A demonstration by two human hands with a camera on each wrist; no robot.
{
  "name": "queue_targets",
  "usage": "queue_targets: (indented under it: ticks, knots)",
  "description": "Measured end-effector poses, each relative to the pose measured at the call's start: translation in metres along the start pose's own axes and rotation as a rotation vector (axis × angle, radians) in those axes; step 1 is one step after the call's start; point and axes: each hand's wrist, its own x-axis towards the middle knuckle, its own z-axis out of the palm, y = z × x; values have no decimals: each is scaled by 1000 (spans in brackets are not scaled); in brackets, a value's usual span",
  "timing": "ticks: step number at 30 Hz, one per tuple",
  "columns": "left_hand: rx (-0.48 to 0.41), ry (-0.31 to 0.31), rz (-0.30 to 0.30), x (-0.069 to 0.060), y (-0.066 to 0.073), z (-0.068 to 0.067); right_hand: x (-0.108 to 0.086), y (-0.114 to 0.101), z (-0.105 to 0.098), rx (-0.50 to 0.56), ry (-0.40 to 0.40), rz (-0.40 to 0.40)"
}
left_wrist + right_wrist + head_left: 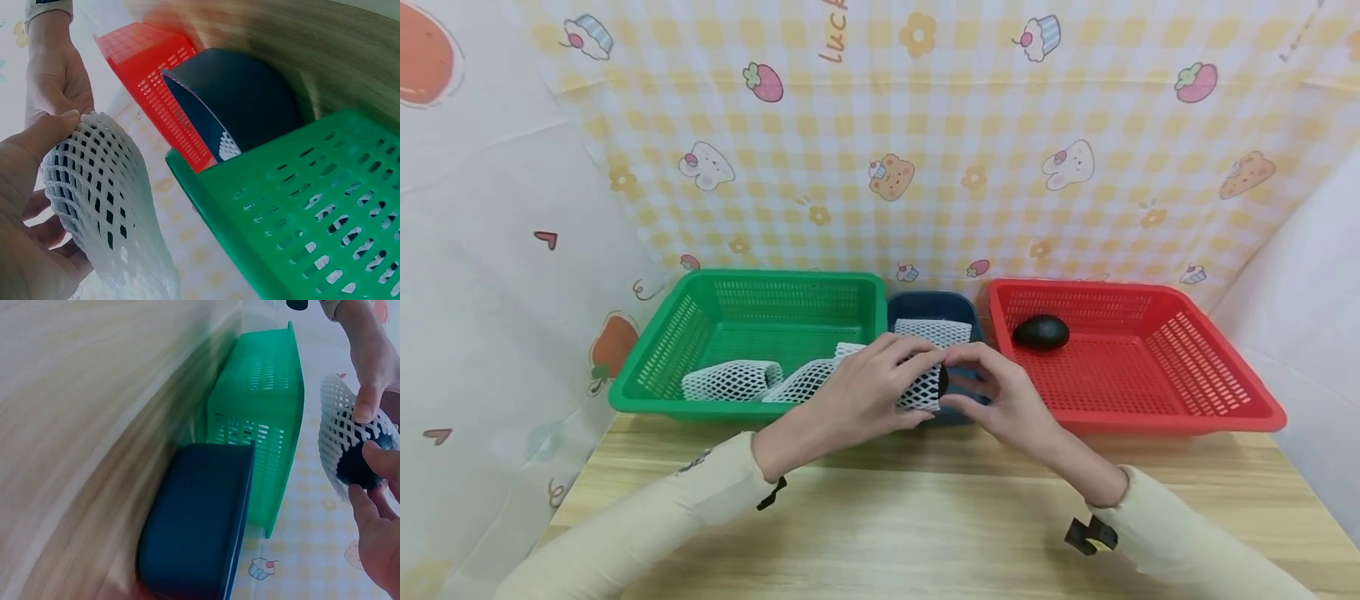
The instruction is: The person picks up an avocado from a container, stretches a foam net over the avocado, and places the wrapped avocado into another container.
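Observation:
Between the two hands, above the dark blue bin (pixel 934 298), is a dark avocado (pixel 356 467) partly inside a white foam net sleeve (pixel 115 187). My left hand (pixel 867 377) grips the sleeve around the fruit, thumb on top and fingers beneath. At the fruit's bare end, my right hand (pixel 1011 402) pinches the avocado with thumb and fingers. More white foam net (pixel 932 332) lies in the blue bin. Net-sleeved pieces (pixel 730 382) lie along the near side of the green basket (pixel 775 335); what they contain is hard to make out.
To the right stands a red basket (pixel 1135 375) with one bare dark avocado (pixel 1041 332) at its left. The baskets and bin stand in a row on a wooden table (pixel 880 517). Behind hangs a yellow checked cloth (pixel 850 167).

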Motion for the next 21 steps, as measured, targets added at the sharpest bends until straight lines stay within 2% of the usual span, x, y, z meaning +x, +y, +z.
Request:
queue_targets:
  ticks: [7, 15, 21]
  knots:
    - [14, 6, 25, 1, 1, 0, -1, 0, 6, 36, 55, 17]
    - [-6, 2, 21, 1, 0, 1, -2, 2, 9, 36, 57, 23]
    - [-23, -30, 8, -1, 0, 4, -6, 3, 10, 32, 51, 41]
